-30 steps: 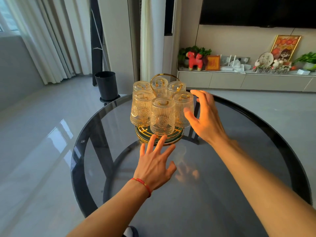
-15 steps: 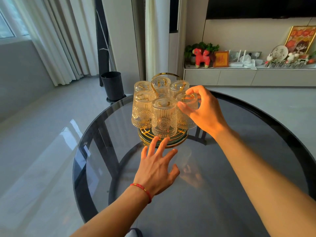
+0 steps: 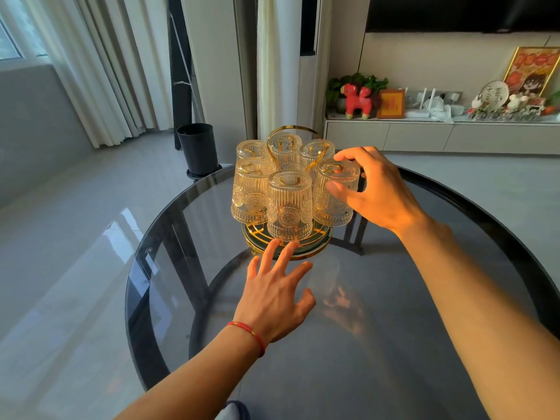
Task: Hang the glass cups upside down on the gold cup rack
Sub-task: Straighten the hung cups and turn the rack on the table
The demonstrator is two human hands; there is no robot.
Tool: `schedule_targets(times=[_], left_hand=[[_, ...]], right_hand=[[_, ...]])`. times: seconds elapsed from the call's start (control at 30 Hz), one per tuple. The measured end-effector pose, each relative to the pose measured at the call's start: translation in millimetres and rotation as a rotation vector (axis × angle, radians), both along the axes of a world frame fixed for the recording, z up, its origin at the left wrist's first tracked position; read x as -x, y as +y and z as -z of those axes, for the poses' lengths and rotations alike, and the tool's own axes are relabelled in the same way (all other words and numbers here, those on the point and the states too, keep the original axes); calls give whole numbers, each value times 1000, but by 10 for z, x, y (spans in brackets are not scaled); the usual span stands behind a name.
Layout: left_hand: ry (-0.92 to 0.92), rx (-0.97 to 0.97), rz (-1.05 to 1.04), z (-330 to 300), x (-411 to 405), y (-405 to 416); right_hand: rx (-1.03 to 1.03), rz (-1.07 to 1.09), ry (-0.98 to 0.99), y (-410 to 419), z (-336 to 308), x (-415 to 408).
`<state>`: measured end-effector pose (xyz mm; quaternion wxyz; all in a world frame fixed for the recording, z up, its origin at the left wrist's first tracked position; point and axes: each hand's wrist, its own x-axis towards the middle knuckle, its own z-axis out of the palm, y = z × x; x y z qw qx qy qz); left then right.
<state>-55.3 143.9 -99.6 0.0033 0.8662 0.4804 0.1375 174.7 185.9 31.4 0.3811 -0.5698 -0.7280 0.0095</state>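
Note:
The gold cup rack (image 3: 315, 249) stands on the round dark glass table (image 3: 394, 344), its looped handle rising in the middle. Several ribbed glass cups hang upside down on it. My right hand (image 3: 375, 192) wraps around the front-right glass cup (image 3: 335, 204), thumb on its near side and fingers over its upturned base. My left hand (image 3: 272, 289) rests flat on the table with fingers spread, its fingertips touching the rack's front rim below the front-middle cup (image 3: 289, 207).
A black bin (image 3: 198, 148) stands on the floor beyond the table's far left edge. White curtains (image 3: 100, 65) hang at the left. A low cabinet (image 3: 439, 134) with a red toy horse (image 3: 357, 100) and ornaments runs along the back wall.
My right hand moved from open beside the rack to closing around the front-right cup. My left hand slid slightly forward toward the rack's base.

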Motion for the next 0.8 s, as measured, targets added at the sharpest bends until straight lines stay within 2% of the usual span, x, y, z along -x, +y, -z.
schedule_targets(times=[0.23, 0.6, 0.8], left_hand=[[10, 16, 3, -16, 10, -5], [-3, 17, 5, -29, 10, -22], [-19, 20, 8, -44, 5, -38]], right_hand=[[-125, -53, -203, -81, -101, 79], [-178, -43, -139, -98, -96, -1], [-236, -5, -42, -83, -53, 59]])
